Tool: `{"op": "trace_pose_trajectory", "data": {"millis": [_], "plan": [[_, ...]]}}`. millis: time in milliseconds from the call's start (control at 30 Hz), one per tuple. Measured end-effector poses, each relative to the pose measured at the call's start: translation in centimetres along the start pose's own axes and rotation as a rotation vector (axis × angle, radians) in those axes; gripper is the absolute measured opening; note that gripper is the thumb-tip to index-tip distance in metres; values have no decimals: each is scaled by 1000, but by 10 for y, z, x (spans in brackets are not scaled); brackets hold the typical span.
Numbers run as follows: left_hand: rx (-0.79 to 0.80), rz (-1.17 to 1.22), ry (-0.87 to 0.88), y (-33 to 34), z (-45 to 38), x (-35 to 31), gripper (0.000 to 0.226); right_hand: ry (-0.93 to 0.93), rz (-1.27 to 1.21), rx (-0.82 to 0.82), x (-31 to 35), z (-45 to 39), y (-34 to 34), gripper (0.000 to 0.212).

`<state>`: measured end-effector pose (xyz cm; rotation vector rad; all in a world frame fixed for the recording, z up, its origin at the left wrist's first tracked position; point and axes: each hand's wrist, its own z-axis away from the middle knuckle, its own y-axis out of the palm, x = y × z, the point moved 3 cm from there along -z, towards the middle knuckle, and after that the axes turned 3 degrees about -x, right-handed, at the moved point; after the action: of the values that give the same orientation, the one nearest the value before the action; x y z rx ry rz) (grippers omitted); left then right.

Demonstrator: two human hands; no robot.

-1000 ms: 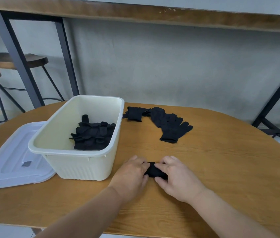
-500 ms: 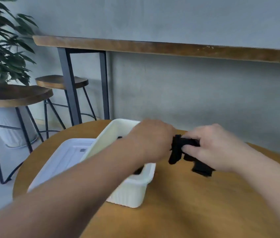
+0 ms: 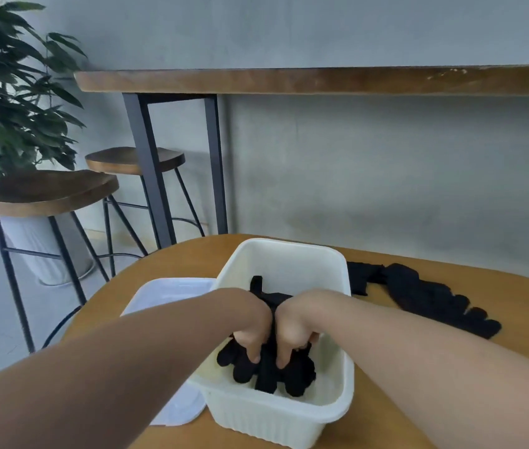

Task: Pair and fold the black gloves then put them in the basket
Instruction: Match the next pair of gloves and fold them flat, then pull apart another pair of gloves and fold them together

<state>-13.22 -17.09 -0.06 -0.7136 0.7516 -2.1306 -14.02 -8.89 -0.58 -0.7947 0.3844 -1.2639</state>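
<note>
Both hands are down inside the basket (image 3: 337, 409), the cream-white ribbed tub sitting low and centre in the frame on the round wooden surface (image 3: 451, 367). The left hand (image 3: 253, 332) comes in from the lower left, the right hand (image 3: 295, 328) from the lower right, and they meet knuckle to knuckle right over the middle of the tub. Each grip is closed: fingers curled down and pinching the folded black gloves (image 3: 268, 374), a narrow dark bundle that runs between the two hands and lies on top of the glove pile (image 3: 299, 377) already resting in the basket's near half. A strip of black fabric also shows just above the wrists, toward the basket's far wall. Over at the right of the frame, the loose gloves (image 3: 435, 299) stretch in a dark line across the surface, just beside the basket's right rim and reaching out toward the right edge. Tucked against the basket's left side lies the white lid (image 3: 166, 296), flat on the surface and partly hidden by the left forearm. Behind, in the upper half of the frame, a long wooden counter (image 3: 321, 80) runs along the grey wall, two stools (image 3: 39, 191) stand at the left, and a leafy plant (image 3: 7, 92) fills the upper left corner.
</note>
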Motion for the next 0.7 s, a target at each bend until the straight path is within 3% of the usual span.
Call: {"op": "trace_pose_trajectory", "data": {"millis": [133, 267, 333, 400, 467, 533, 700], "plan": [[-55, 70, -14, 13, -19, 5, 41, 26, 2, 4, 1, -17, 8, 39], [-182, 146, -57, 8, -18, 6, 41, 42, 98, -167, 0, -19, 2, 43], [-221, 164, -84, 6, -14, 7, 39, 34, 151, -206, 2, -19, 1, 32], [-212, 205, -96, 7, -14, 5, 36, 55, 148, -173, 1, -21, 4, 15], [-163, 262, -127, 12, -18, 4, 28, 107, 94, -121, -1, -27, 8, 27], [-95, 367, -174, 18, -24, 5, 15, 142, 63, -92, -1, -32, 10, 26], [-91, 396, -202, 22, -29, 7, 16, 196, 105, -54, -1, -37, 9, 31]]}}
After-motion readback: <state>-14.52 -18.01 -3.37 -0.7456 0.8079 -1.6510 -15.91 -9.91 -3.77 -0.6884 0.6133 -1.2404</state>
